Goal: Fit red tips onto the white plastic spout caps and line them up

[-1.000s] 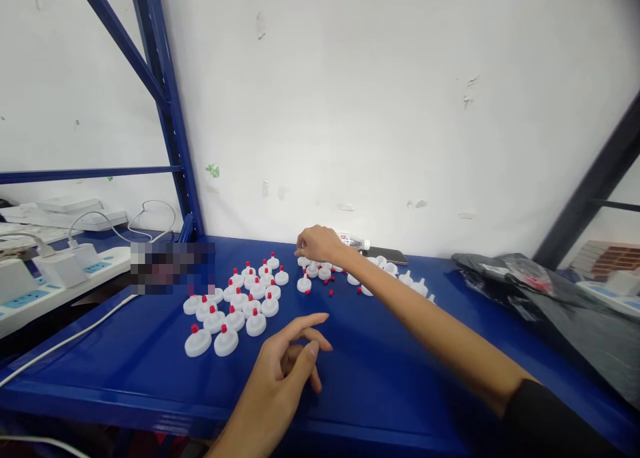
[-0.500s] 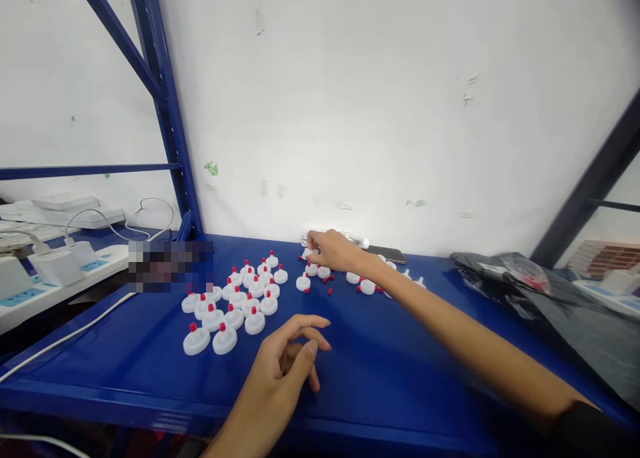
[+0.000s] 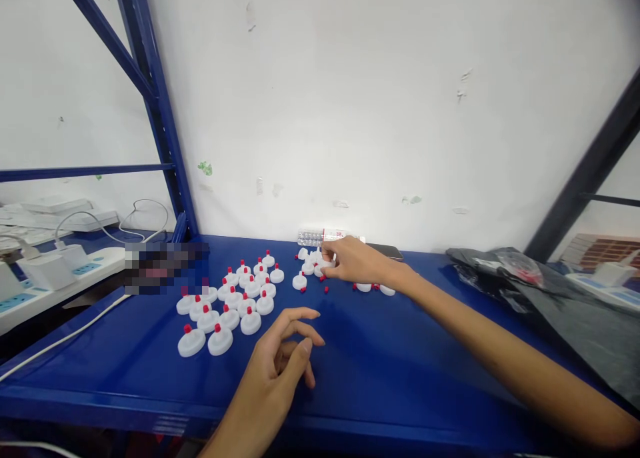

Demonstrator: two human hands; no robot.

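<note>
My right hand [image 3: 357, 258] reaches to the back of the blue table, thumb and index finger curled around a white nozzle cap [image 3: 327, 266]. Several other white caps lie about it, with small loose red tips [image 3: 327, 289] among them. My left hand [image 3: 283, 361] hovers over the front of the table, fingers loosely bent and apart, holding nothing. To its left stands a group of white nozzle caps [image 3: 220, 340], upright, each with a red tip on its spout. Part of the cap group by my right hand is hidden behind the hand.
Against the wall lie a clear bottle [image 3: 310, 238] with a printed label and a dark phone [image 3: 387, 251]. Black plastic bags [image 3: 500, 285] lie at the right. A white power strip [image 3: 100, 261] with chargers and cables sits left, beside the blue rack post [image 3: 160, 111].
My right hand has moved a little right and towards me, from the leftmost loose caps to a neighbouring one. My left hand keeps its pose. The view has shifted slightly.
</note>
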